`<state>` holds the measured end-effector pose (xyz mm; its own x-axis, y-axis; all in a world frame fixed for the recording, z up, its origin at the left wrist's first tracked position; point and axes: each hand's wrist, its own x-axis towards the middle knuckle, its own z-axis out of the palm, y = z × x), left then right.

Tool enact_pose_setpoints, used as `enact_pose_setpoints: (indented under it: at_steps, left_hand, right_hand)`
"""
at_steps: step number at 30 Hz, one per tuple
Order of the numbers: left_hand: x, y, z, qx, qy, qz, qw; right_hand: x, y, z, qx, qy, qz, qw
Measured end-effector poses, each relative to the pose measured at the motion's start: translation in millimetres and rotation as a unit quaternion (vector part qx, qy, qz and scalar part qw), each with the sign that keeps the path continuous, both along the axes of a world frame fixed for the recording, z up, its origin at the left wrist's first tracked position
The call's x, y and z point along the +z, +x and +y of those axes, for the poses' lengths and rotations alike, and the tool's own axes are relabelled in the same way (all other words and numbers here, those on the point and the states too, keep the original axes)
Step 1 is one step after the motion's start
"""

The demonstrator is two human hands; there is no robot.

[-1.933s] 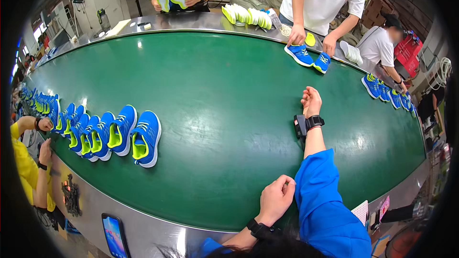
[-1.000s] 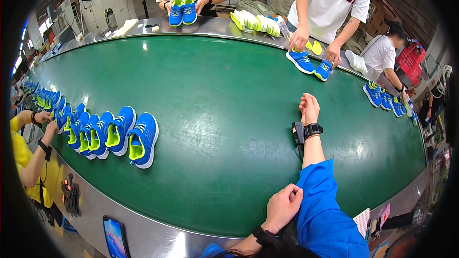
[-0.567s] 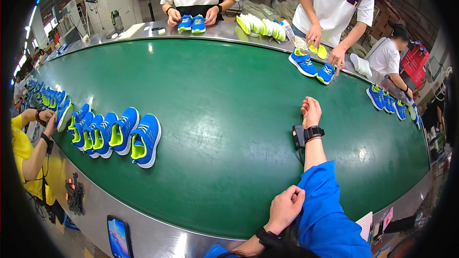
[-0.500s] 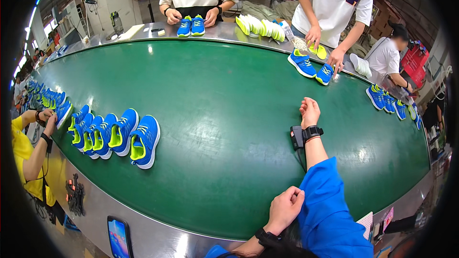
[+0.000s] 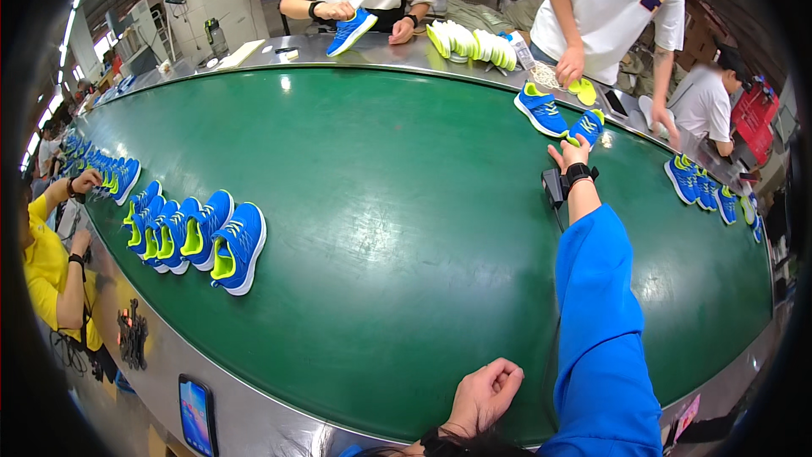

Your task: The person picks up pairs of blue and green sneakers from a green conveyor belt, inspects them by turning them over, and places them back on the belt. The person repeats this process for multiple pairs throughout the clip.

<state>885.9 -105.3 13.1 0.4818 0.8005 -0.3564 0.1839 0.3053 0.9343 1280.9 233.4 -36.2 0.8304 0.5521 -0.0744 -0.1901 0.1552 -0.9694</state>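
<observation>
My right hand [image 5: 573,155] is stretched far across the green table, at the near end of a blue sneaker [image 5: 587,125] with lime trim. Its fingers are apart and their tips overlap the shoe; one digit stands off to the left, clear of it. Beside that shoe, to the left, is a second blue sneaker [image 5: 541,110] with a white sole. My left hand [image 5: 486,391] rests low over the near edge of the table, its fingers curled in with nothing visible in them.
A row of blue sneakers [image 5: 240,247] stands on the green surface [image 5: 381,203] at left. More sneakers [image 5: 682,179] line the far right. Co-workers stand across the table; one holds a sneaker [image 5: 351,31]. A phone [image 5: 196,415] lies on the near metal edge.
My right hand has reached forward to the sneaker, its fingers spreading. The white-shirted person's hand has left that shoe. The striped-shirt person now tilts one sneaker. My left hand stays curled.
</observation>
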Motion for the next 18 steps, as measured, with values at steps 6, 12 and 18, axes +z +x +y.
enact_pose_setpoints:
  at_steps: [6,12,18]
  left_hand:
    - [-29,3,-23,0.056,0.025,-0.003,0.998]
    - [-50,10,-28,0.01,0.067,0.18,0.981]
    - [-10,-3,-14,0.052,-0.034,-0.021,0.998]
  right_hand:
    - [-10,23,50,-0.042,0.099,0.159,0.981]
    - [-23,14,60,-0.106,0.052,0.058,0.991]
    - [-22,3,53,-0.119,0.049,0.094,0.987]
